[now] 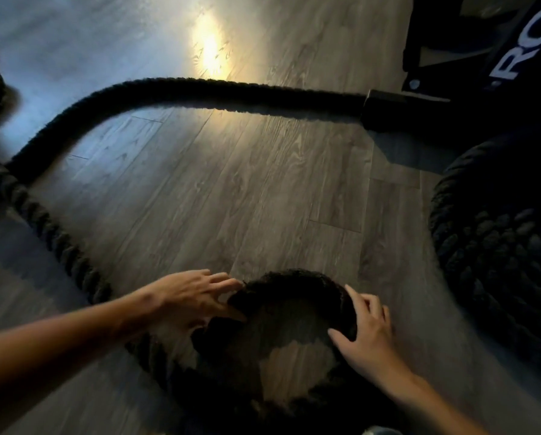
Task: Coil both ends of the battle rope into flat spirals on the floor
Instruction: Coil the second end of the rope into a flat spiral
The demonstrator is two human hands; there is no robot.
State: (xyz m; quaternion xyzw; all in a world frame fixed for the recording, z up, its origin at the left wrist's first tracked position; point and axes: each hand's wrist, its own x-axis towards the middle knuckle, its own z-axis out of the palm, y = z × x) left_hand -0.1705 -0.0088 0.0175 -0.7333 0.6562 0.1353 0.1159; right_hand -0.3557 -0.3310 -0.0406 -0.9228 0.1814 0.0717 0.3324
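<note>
Floor (231, 189): lain beneath everything listed.
Battle rope (181, 89): run leftward from the rack foot (388, 111) at upper right, curved down the left side, brought back to bottom centre.
Rope loop (294, 279): formed at lower centre, between both hands.
Left hand (194, 296): fingertips touching the loop's left edge.
Right hand (369, 331): set against the loop's right edge.
Coiled spiral (498, 246): laid flat at right, apart from the loop, before the rack foot.
</note>
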